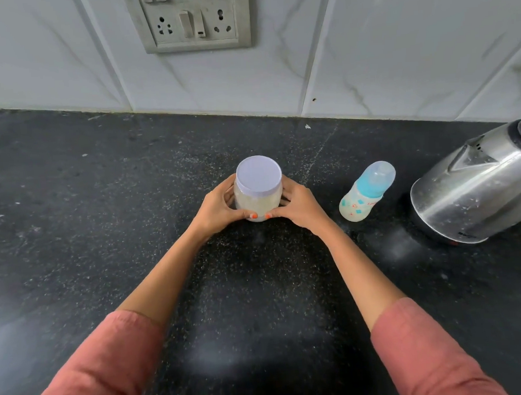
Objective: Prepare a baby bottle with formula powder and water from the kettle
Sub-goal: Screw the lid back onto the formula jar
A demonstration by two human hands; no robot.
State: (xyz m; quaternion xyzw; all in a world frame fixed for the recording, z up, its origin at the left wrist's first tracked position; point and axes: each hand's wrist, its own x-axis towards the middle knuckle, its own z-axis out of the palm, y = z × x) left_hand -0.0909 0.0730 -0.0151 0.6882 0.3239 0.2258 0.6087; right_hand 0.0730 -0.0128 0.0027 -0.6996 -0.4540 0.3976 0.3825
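Note:
A clear jar of pale formula powder (pixel 258 197) with a white lid stands upright on the black counter. My left hand (pixel 216 210) wraps its left side and my right hand (pixel 299 209) wraps its right side, thumbs meeting at the front. The lid is on. To the right stands a baby bottle (pixel 366 196) with a blue collar and a translucent cap on. Further right, a steel kettle (pixel 476 186) sits on its base, its lid down.
The black speckled counter (pixel 103 220) stretches left and toward me. A tiled wall runs along the back with a switch and socket plate (pixel 194 19) above the jar.

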